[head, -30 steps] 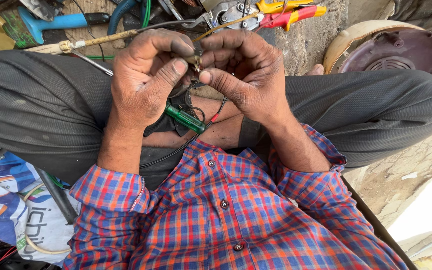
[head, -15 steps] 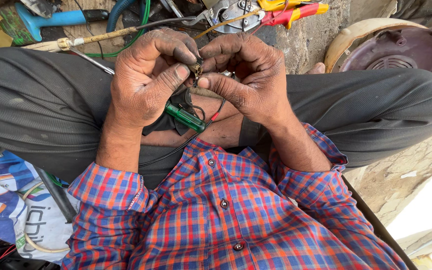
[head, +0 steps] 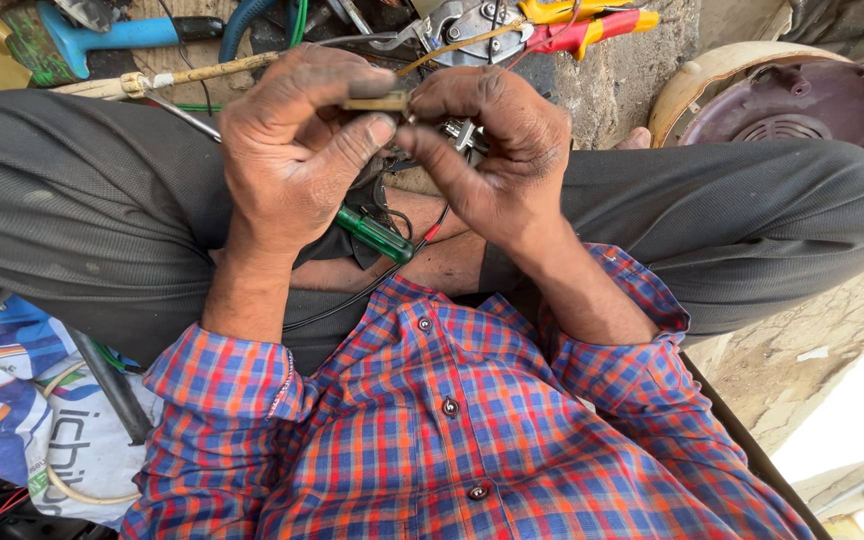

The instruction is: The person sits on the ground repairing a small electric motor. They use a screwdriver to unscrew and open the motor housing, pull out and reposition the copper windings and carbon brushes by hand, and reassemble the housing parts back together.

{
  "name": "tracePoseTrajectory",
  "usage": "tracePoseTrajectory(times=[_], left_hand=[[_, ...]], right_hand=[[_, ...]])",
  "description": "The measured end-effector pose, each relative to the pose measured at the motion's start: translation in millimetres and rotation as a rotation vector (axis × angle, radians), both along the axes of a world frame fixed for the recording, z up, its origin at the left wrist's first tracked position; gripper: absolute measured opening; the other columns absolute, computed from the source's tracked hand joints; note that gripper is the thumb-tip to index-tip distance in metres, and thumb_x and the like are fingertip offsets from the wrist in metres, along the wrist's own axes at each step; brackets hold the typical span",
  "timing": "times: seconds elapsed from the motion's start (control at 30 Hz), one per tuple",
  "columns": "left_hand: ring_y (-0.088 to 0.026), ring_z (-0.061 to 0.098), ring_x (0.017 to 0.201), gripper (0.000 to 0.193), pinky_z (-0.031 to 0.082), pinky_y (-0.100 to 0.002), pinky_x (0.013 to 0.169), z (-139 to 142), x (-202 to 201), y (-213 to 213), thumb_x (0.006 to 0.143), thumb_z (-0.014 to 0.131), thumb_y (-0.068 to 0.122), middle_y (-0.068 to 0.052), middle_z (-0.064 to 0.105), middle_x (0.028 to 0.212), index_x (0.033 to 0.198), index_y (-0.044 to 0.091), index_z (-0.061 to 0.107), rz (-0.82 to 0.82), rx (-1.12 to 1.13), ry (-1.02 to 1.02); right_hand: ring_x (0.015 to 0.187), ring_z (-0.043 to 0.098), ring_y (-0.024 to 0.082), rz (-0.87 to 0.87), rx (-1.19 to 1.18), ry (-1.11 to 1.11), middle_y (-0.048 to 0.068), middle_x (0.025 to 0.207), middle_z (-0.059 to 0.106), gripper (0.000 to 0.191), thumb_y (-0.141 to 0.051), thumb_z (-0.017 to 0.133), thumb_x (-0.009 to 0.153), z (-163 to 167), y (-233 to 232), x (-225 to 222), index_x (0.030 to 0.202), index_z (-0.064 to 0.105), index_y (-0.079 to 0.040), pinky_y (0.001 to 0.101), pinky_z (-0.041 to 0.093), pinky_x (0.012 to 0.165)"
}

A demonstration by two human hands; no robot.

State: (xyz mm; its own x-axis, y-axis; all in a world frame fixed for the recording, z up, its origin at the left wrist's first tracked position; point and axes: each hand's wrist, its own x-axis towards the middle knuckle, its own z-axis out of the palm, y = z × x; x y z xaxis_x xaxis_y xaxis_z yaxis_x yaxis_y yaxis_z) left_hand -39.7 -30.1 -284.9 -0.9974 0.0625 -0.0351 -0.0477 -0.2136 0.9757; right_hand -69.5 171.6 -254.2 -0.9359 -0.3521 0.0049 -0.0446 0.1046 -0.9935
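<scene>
Both hands, left hand (head: pixel 292 160) & right hand (head: pixel 497 160), pinch small brass part (head: pixel 377 102).

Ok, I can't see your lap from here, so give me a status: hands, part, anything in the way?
Left hand and right hand both pinching small brass part. Green screwdriver on lap. Wires trailing beneath.

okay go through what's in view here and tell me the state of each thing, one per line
left hand: closed, pinching a small brass part
right hand: closed on the same part
green screwdriver: lying loose in the lap
pliers: on the ground, untouched
round casing: open side up
</scene>
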Motion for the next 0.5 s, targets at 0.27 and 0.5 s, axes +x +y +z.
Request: tracePoseTrajectory(times=[0.27, 0.5], left_hand=[[-0.012, 0.071, 0.105, 0.025, 0.063, -0.023, 0.092, 10, -1, 0, 0.106, 0.079, -0.004, -0.010, 0.068, 0.119, 0.129, -0.001, 0.068, -0.030, -0.146, 0.056], [-0.012, 0.073, 0.099, 0.023, 0.063, -0.022, 0.085, 6, 5, 7, 0.107, 0.075, -0.003, -0.011, 0.071, 0.119, 0.129, 0.002, 0.072, 0.047, -0.087, 0.035]], right_hand=[[0.096, 0.072, 0.014, 0.029, 0.134, 0.076, 0.009, 0.112, 0.072, 0.017, 0.002, 0.081, 0.103, 2, 1, -5, 0.115, 0.069, -0.001, 0.0255, 0.060, 0.084], [0.097, 0.072, 0.020, 0.137, 0.236, 0.211, 0.011, 0.110, 0.068, 0.018, 0.000, 0.081, 0.103, 11, 3, -15, 0.113, 0.067, -0.002, 0.0288, 0.059, 0.083]])
